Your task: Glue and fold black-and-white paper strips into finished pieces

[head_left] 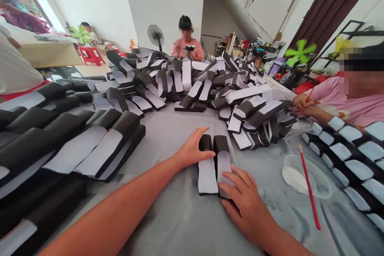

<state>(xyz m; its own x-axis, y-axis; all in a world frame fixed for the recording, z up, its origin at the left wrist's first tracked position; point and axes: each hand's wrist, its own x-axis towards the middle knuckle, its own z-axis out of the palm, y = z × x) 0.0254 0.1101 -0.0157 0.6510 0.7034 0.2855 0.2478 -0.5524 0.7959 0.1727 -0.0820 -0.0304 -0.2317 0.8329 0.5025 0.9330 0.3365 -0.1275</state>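
While the left piece [207,177] and right piece [223,162] lay side by side on your side of the black-and-white heap [186,76], your left hand [193,147] and right hand [248,196] were apart and open — left thumb over the left piece, right fingers loosely bent at the right piece's near end. Right of the heap and nearer you, a red brush [310,190] lay across a plastic tub [329,192] — beyond the heap was a person in pink [196,48].
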